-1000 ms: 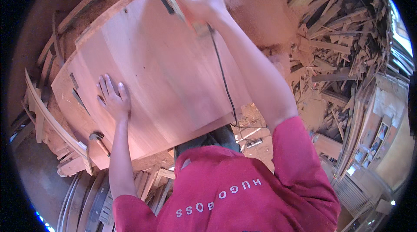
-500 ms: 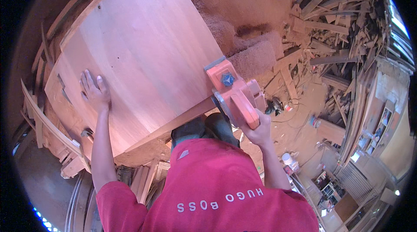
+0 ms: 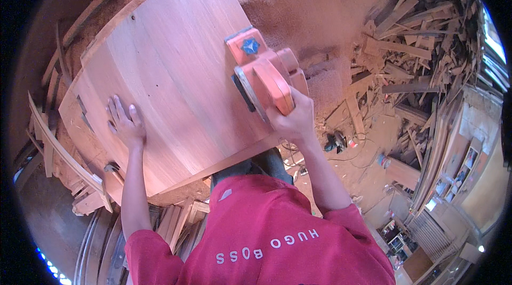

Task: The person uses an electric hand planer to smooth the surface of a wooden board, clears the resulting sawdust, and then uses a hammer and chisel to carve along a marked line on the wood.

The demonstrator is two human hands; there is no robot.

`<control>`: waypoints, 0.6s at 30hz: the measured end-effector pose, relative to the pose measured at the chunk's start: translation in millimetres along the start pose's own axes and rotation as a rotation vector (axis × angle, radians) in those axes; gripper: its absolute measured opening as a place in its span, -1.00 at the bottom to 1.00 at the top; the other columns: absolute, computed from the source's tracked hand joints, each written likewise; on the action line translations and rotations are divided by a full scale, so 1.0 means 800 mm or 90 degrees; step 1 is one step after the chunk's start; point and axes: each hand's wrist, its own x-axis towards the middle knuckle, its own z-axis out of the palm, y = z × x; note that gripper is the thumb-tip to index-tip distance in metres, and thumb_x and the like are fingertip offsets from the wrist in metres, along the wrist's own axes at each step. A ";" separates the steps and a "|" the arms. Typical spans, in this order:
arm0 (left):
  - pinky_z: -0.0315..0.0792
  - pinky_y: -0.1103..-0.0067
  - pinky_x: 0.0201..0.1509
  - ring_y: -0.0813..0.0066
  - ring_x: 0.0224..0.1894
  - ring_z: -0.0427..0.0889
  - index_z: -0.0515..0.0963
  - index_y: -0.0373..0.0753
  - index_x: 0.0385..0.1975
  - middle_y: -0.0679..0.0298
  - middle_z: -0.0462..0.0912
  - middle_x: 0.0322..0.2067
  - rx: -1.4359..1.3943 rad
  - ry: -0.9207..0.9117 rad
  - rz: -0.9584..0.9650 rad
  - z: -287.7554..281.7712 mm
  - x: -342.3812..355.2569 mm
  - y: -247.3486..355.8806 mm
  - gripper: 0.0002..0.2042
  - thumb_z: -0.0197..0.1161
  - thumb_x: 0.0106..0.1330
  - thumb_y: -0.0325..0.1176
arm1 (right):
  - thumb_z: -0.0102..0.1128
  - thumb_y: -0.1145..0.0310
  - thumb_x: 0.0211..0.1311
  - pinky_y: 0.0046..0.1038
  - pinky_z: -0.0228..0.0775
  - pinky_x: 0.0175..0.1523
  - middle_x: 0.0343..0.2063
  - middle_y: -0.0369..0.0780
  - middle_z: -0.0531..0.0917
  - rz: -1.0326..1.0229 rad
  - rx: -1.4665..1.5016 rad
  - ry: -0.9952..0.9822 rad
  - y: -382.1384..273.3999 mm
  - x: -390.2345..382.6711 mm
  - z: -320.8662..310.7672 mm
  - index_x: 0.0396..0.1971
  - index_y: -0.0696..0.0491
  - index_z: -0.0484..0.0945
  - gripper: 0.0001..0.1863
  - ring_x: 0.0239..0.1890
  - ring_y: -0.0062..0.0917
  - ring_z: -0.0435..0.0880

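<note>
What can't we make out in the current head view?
All in the head view:
- Planer sole: faces the board, hidden by the tool's body.
- Left hand palm: turned down to the board, covered by the hand's back.
- Hammer handle end: behind the left forearm.
- Dark item on the floor: too small to identify.

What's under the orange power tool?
Beneath the orange power tool, held in the right hand, is the right edge of the wooden panel. Wood shows left of the tool; the patch directly below and the tool's underside are covered, so contact can't be confirmed.
</note>
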 end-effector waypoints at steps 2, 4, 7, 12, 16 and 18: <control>-0.09 -0.08 0.47 0.05 0.55 0.02 0.18 -0.11 0.48 0.16 0.11 0.51 0.006 -0.012 -0.005 -0.003 0.000 0.003 -0.37 -0.11 0.50 0.08 | 0.41 0.27 -0.02 -0.25 0.49 -0.34 -0.58 0.03 0.63 -0.006 0.026 0.011 -0.011 0.029 0.014 -0.48 0.18 0.56 -0.71 -0.46 -0.10 0.72; -0.10 -0.09 0.47 0.05 0.55 0.02 0.18 -0.11 0.48 0.16 0.11 0.51 -0.012 -0.008 -0.004 -0.005 0.001 0.006 -0.37 -0.12 0.51 0.08 | 0.41 0.25 -0.02 -0.23 0.49 -0.33 -0.59 0.04 0.63 -0.016 0.019 0.010 -0.023 0.058 0.025 -0.50 0.18 0.56 -0.70 -0.46 -0.10 0.72; -0.11 -0.09 0.47 0.05 0.55 0.01 0.18 -0.12 0.48 0.15 0.10 0.51 -0.021 -0.012 -0.006 -0.007 0.002 0.008 -0.37 -0.12 0.51 0.08 | 0.40 0.23 -0.03 -0.21 0.51 -0.30 -0.58 0.06 0.64 -0.020 0.014 0.003 -0.040 0.103 0.040 -0.51 0.19 0.57 -0.69 -0.43 -0.10 0.73; -0.13 -0.08 0.47 0.05 0.55 0.00 0.17 -0.14 0.49 0.12 0.09 0.51 -0.021 -0.025 -0.006 -0.008 0.003 0.008 -0.35 -0.12 0.50 0.09 | 0.37 0.25 -0.04 -0.23 0.55 -0.24 -0.55 0.07 0.67 -0.043 0.006 0.000 -0.068 0.166 0.062 -0.51 0.22 0.61 -0.71 -0.39 -0.10 0.75; -0.14 -0.08 0.47 0.06 0.56 -0.01 0.15 -0.14 0.49 0.11 0.09 0.51 -0.010 -0.034 -0.009 -0.010 0.004 0.009 -0.34 -0.12 0.49 0.08 | 0.35 0.20 -0.02 -0.24 0.57 -0.23 -0.54 0.08 0.68 -0.081 -0.014 0.004 -0.089 0.217 0.083 -0.51 0.22 0.65 -0.67 -0.39 -0.12 0.76; -0.14 -0.08 0.47 0.06 0.56 -0.01 0.15 -0.14 0.49 0.11 0.08 0.52 -0.011 -0.037 -0.009 -0.011 0.004 0.011 -0.34 -0.11 0.49 0.08 | 0.34 0.14 0.00 -0.24 0.57 -0.22 -0.54 0.07 0.69 -0.086 -0.030 0.011 -0.100 0.241 0.092 -0.51 0.20 0.67 -0.64 -0.39 -0.13 0.77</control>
